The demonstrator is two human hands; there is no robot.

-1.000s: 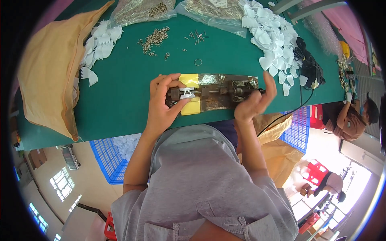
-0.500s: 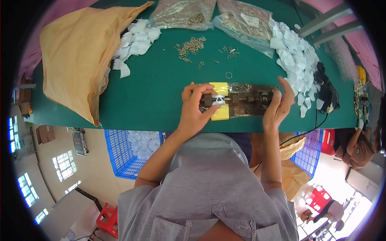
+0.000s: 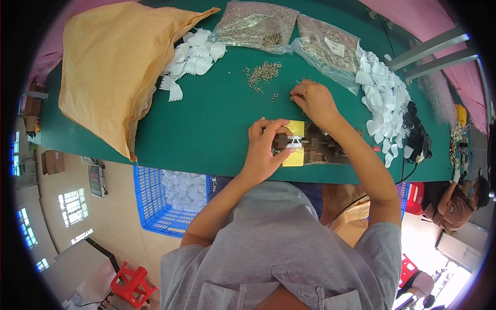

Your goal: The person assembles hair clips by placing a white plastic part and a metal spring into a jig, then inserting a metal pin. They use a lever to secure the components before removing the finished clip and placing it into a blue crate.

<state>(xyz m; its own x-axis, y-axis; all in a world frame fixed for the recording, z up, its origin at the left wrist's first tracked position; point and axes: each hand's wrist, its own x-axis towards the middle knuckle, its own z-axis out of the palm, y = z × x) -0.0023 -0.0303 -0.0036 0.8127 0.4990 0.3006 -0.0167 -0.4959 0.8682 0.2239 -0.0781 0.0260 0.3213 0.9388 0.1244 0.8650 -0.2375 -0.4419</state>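
My left hand (image 3: 260,149) pinches a small white plastic piece (image 3: 294,145) between thumb and fingers. It is held at the yellow part (image 3: 295,159) of a dark, worn metal jig (image 3: 321,156) near the table's front edge. Beyond the jig, my right hand (image 3: 316,103) reaches over the table with thumb and fingertips pressed together; whatever they hold is too small to make out. Thin metal pins (image 3: 305,79) lie by its knuckles, partly hidden. To the left of that hand is a loose heap of small metal springs or clips (image 3: 264,74).
White toothed plastic pieces lie in a left heap (image 3: 194,58) and a larger right pile (image 3: 383,98). Clear bags of metal parts (image 3: 256,23) sit at the back. A tan sack (image 3: 111,77) covers the left side; a black cloth bundle (image 3: 417,132) lies right. A blue crate (image 3: 147,199) stands below.
My right hand has left the jig's right end and moved up and left to the pins, its fingers closing together. My left hand keeps the white piece at the jig. The view has shifted slightly.
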